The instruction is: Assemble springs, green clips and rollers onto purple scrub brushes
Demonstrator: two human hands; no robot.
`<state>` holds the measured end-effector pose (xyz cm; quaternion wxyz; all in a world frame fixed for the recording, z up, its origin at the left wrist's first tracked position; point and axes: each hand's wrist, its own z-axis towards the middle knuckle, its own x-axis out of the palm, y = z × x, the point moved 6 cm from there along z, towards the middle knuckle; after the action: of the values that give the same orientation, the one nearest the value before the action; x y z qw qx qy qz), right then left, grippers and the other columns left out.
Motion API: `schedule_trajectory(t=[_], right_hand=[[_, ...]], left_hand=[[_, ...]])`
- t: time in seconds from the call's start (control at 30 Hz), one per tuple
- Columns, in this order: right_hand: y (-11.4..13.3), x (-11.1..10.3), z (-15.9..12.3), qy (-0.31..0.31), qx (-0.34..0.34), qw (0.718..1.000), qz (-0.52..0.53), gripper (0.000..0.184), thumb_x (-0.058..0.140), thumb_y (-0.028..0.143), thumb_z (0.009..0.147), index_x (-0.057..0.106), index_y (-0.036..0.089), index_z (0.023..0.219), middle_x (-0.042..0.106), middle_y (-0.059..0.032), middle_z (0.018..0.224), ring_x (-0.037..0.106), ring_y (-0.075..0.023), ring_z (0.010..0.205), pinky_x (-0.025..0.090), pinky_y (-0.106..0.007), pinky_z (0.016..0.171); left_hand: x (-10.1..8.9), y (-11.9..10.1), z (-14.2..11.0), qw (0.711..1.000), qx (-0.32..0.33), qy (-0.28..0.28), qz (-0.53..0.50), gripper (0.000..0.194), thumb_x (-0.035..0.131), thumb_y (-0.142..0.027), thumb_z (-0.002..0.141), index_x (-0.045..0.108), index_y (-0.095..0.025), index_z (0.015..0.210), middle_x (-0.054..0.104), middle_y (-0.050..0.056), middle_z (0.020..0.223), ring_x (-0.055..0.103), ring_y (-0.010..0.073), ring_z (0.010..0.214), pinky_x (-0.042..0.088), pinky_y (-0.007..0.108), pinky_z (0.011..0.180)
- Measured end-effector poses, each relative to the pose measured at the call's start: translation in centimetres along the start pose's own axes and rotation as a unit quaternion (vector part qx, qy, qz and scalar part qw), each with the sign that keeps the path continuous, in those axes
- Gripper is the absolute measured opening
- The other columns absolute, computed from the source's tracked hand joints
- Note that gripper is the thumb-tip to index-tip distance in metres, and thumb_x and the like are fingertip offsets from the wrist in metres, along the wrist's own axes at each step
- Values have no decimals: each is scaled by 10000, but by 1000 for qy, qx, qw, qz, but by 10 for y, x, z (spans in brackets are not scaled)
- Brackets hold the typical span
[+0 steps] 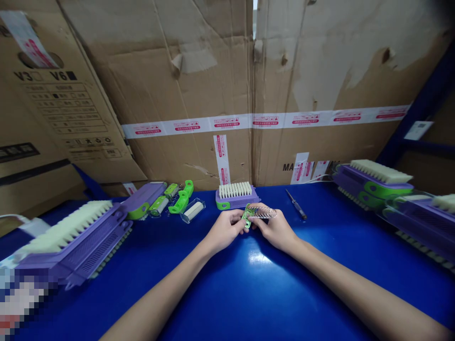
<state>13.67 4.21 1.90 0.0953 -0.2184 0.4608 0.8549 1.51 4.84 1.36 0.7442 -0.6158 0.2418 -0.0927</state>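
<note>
The left hand (223, 232) and the right hand (279, 231) meet over the middle of the blue surface (227, 284), their fingers closed around a small green piece (248, 220). A coiled spring (263, 211) runs from it across the right fingers; it is too small and blurred to tell for sure whether those fingers pinch the coil too.

Just beyond the hands sits a purple brush block (236, 203), pale bristles (235, 190) upward, so reach straight ahead is blocked there. A screwdriver (296, 204) lies to the right, near but untouched. To the left are a clear case (194, 211) with a whitish block inside, bright green brackets (180, 201) and two green-and-grey parts (159, 206).

Larger purple bristled units crowd both sides, a left stack (80, 246) and a right stack (373, 182). Taped cardboard (199, 94) closes off the back of the surface.
</note>
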Motion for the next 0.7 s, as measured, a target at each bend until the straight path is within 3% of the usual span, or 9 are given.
schedule_trajectory(t=[0.1,0.27,0.57,0.7], right_hand=[[-1,0,0,0,-4,1000,-9,134,494,218,850,609,211,920,687,-39,887,635,-158,671,506,-291,660],[-4,0,-2,-11,1,1000,-17,183,501,222,851,580,211,1016,678,-18,783,633,-163,654,503,-289,654],[1,-2,0,-12,-20,999,-26,125,493,218,852,611,212,893,689,-48,927,650,-179,769,508,-308,727],[5,-2,1,22,-8,1000,-15,140,490,220,856,603,206,774,688,-34,792,639,-168,701,506,-299,698]], left_hand=[[3,-1,0,1000,1,13,-13,238,572,-283,793,641,-94,919,653,68,771,571,130,655,444,257,630],[4,-1,0,1000,-7,29,-10,232,578,-275,791,638,-91,919,644,65,755,583,139,675,450,263,645],[4,-5,-2,999,-1,35,2,229,551,-301,814,645,-105,888,647,56,736,598,143,682,465,266,665],[1,-5,-1,1000,8,6,5,228,548,-322,816,652,-118,806,658,48,716,602,142,679,472,264,681]])
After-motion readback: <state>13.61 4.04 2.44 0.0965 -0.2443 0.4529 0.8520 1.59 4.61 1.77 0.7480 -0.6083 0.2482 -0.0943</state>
